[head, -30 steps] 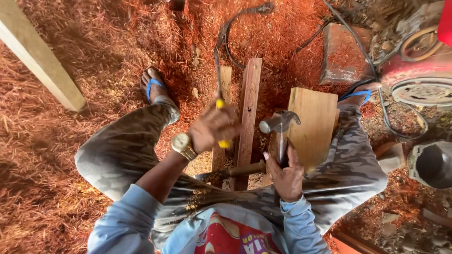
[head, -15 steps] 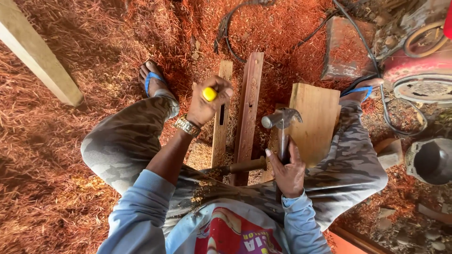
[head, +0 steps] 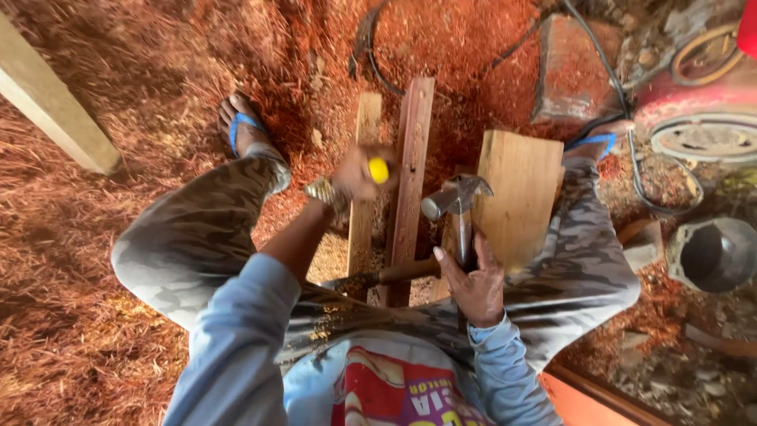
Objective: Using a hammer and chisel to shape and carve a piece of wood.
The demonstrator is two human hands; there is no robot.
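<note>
View from above of a seated person, knees spread, on ground covered in red sawdust [head: 118, 315] that fills most of the frame. A pale beam [head: 51, 102] crosses the upper left corner, and a grey pot [head: 714, 254] sits at the right edge. A light plank [head: 516, 197] lies right of centre, over the person's right knee. In the centre, between the feet in blue sandals, two narrow wooden strips lie side by side, with long axes running from the lap toward the top of the frame: a reddish strip [head: 412, 181] and a paler strip [head: 363, 213] just to its left. The right hand [head: 475, 285], lower centre, is closed around the handle of a claw hammer [head: 456, 197], whose head is up just right of the reddish strip and in front of the plank's left edge. The left hand [head: 356, 175], blurred and wearing a watch, is curled around a tool with a yellow end [head: 379, 170], directly over the paler strip near its middle; how tight the fingers close cannot be told. So the left hand is the nearer one to the strips, and the hammer lies just right of them, its handle roughly parallel to their length.
</note>
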